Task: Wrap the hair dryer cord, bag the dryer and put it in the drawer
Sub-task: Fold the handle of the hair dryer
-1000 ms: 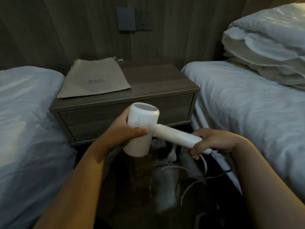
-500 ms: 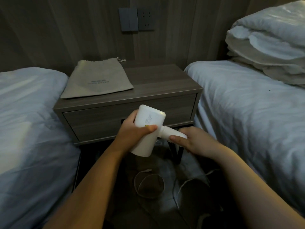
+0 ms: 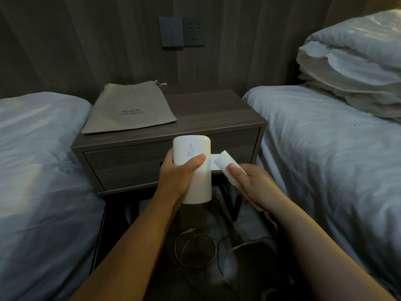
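Nearest the person, the cord (image 3: 196,249) lies in loose loops on the dim floor between the two forearms, with what may be its plug (image 3: 191,230) at the far edge of the loops, though the light is too poor to be sure. From there it rises to the right and meets the lower end of the handle (image 3: 225,165) just below the right hand (image 3: 253,183), which has its fingers curled around that handle and its thumb laid on top. The handle's long axis runs from that near-right end up and left toward the dryer body (image 3: 193,153). The body stands roughly upright and is clasped from the left by the left hand (image 3: 175,172), thumb across its front. So the cord's root lies on the right hand's side, below and nearer than both grips. Wrapping would likely call for the left hand to steady the dryer while the right lets go to gather cord. Beyond the dryer the drawer (image 3: 130,168) is closed, and the bag (image 3: 130,109) lies flat on the nightstand (image 3: 217,114), to the left.
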`<state>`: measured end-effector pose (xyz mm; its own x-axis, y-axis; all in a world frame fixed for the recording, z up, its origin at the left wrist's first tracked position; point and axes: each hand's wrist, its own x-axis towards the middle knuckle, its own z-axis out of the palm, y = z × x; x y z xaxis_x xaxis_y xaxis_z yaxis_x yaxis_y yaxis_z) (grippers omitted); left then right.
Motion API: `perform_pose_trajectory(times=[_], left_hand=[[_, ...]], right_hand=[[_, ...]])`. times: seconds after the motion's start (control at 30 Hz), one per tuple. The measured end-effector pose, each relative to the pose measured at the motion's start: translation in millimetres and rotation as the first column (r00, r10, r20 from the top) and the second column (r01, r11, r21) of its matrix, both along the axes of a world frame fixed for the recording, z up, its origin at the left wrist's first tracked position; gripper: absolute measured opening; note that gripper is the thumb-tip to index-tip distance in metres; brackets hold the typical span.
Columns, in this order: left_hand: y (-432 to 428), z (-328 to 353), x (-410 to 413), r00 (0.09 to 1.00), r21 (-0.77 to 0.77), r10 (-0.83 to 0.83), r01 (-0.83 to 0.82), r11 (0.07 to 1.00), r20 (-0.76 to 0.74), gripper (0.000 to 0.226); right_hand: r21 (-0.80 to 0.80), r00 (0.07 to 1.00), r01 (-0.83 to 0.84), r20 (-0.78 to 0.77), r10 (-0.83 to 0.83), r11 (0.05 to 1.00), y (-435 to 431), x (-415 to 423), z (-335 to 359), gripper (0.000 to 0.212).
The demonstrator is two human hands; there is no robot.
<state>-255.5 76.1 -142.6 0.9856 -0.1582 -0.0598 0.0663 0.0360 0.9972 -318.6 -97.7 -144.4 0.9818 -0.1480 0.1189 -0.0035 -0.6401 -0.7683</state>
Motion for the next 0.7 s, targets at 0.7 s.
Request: perform_pose_trajectory(times=[0.7], left_hand=[[8.8,-0.2,7.3,0.890,0.616,-0.330,0.074,0.784,0.314,0.107]], right_hand=[[-0.352,0.994,0.108,0.061,-0.093,0.930,-29.0,-5.0,8.2,0.048]])
